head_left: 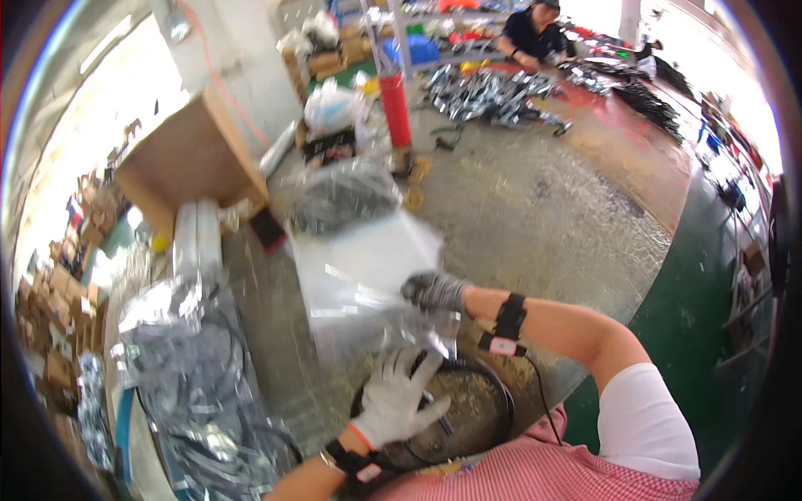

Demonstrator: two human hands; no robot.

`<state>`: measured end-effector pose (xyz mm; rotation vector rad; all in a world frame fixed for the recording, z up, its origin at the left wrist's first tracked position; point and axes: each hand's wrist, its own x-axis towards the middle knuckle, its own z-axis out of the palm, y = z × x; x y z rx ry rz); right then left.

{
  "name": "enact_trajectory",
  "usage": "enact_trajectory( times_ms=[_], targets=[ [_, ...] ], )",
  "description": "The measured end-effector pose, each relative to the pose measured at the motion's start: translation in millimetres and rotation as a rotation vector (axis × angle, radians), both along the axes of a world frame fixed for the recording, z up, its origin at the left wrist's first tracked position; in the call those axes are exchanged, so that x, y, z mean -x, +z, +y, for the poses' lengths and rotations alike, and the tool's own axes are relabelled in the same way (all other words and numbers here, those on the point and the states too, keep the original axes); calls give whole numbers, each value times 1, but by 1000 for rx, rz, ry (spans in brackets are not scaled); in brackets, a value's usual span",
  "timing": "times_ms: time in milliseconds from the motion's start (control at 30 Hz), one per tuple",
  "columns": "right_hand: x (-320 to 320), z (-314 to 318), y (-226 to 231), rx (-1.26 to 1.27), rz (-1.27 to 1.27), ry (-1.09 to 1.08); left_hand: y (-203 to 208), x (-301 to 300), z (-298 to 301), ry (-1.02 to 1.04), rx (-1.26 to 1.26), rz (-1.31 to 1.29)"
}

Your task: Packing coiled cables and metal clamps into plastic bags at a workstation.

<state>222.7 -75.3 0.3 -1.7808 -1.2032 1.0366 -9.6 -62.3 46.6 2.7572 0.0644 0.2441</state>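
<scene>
My left hand (pixel 394 399), in a white glove with an orange cuff, hovers over or rests on a coiled black cable (pixel 508 397) at the table's near edge. Its fingers are spread, their tips close to the edge of a clear plastic bag (pixel 434 324). My right hand (pixel 439 292), in a grey striped glove, is closed on that bag, fingers curled; the exact grip is blurred. Beneath and beyond it lies a stack of clear plastic bags (pixel 359 263). A dark end of the cable (pixel 441 422) shows beside my left thumb.
Bagged dark cables (pixel 196 392) are heaped at the left. Behind them stands an open cardboard box (pixel 192 154). A red cylinder (pixel 395 110) rises beyond the bag stack. Farther back, a co-worker (pixel 535 37) leans over a pile of shiny packets (pixel 493 96).
</scene>
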Motion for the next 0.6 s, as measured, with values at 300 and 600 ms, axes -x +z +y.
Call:
enact_trajectory(
  times_ms=[300,600],
  targets=[
    [31,1,12,-74,-724,199,-3,-3,7,43,46,-46],
    [39,-16,37,-311,-595,-69,-11,5,3,79,84,-109]
  ],
)
